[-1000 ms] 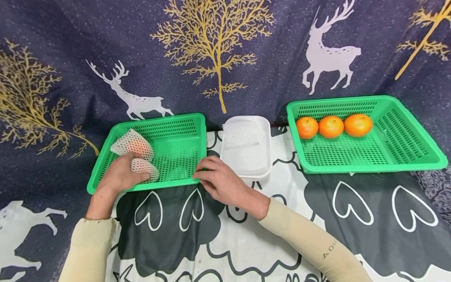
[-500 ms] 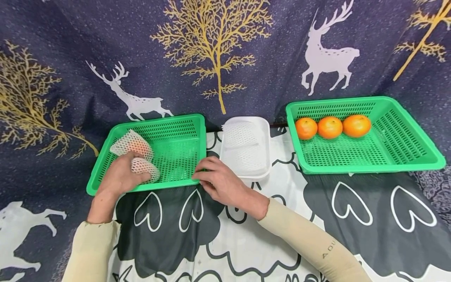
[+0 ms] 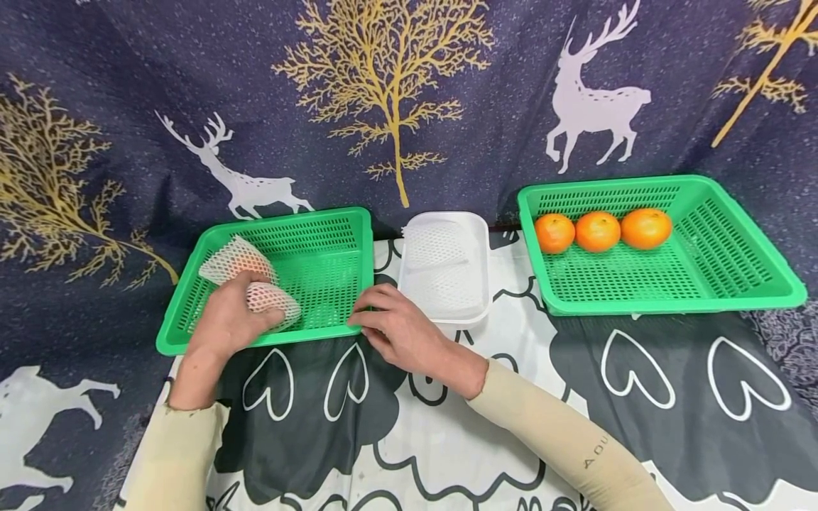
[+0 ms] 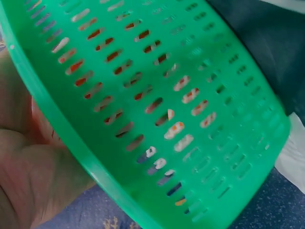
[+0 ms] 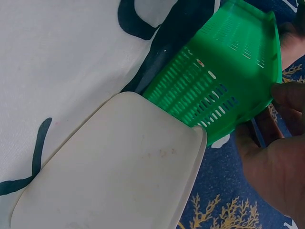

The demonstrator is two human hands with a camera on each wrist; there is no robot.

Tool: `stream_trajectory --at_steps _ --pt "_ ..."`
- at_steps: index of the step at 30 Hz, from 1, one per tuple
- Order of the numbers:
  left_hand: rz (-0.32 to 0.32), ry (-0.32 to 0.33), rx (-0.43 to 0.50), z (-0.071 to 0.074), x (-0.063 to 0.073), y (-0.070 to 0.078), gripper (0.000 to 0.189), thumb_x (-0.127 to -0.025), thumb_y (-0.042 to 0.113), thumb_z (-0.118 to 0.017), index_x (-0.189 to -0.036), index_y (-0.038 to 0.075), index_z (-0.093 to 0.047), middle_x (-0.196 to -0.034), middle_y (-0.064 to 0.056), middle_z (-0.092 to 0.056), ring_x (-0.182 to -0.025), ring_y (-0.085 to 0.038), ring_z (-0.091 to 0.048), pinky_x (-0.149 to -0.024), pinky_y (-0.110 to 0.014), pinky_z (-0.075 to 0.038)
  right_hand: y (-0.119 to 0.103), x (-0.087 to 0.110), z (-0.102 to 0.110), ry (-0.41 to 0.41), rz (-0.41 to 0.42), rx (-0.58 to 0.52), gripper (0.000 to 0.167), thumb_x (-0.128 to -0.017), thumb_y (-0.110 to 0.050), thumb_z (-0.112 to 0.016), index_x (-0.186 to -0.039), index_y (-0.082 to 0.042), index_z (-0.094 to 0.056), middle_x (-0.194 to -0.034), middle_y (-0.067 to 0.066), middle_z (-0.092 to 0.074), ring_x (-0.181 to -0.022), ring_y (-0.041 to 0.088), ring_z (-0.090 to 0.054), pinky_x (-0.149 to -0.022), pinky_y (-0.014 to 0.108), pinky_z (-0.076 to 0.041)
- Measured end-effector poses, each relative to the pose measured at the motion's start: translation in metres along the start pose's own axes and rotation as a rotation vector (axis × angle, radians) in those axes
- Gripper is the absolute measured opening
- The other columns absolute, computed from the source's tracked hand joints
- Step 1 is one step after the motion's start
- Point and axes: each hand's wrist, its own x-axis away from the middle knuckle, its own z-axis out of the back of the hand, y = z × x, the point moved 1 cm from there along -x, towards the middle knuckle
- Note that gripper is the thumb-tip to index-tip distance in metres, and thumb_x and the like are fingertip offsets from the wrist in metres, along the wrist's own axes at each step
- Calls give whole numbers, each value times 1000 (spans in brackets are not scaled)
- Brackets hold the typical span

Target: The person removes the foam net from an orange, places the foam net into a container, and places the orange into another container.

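Note:
Inside the left green basket (image 3: 329, 280), my left hand (image 3: 224, 319) grips a reddish fruit (image 3: 275, 304) wrapped in a white foam net. Its thumb lies on the near side of the net and the fingers are partly hidden behind it. A second reddish netted fruit (image 3: 239, 259) sits just beyond, the loose end of its net pointing left. My right hand (image 3: 409, 333) pinches the basket's rim at the front right corner. The right wrist view shows this hand's fingers (image 5: 288, 95) at the green rim. In the left wrist view the basket wall (image 4: 157, 191) covers most of the netted fruit.
A white tray (image 3: 481, 284) holding white foam nets (image 3: 437, 245) stands right of that basket. Further right, another green basket (image 3: 639, 287) holds three oranges (image 3: 598, 231) in a row. A dark patterned curtain (image 3: 460, 142) hangs behind the patterned tablecloth (image 3: 460, 440).
My left hand has shifted slightly to the right with the netted fruit, which now sits a little further from the other one. The right hand has stayed at the basket's corner.

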Motion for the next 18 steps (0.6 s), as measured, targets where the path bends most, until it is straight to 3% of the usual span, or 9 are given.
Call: stream_trajectory --at_steps 9,18 --pt "-28 21 49 -2 4 15 63 -88 25 -82 -141 3 -56 -135 -28 -61 -116 -48 -60 -94 -64 -48 0 0 0 -6 -7 1 23 -97 3 -67 -110 -11 -81 -119 3 -70 -122 23 -58 -113 28 -41" --pt "-68 81 76 -8 2 29 57 -83 19 -79 -135 4 -60 -130 -26 -62 -113 -44 -59 -91 -60 -48 1 0 0 2 1 -9 23 -97 4 -67 -110 -10 -81 -119 4 -70 -122 24 -58 -114 29 -41"
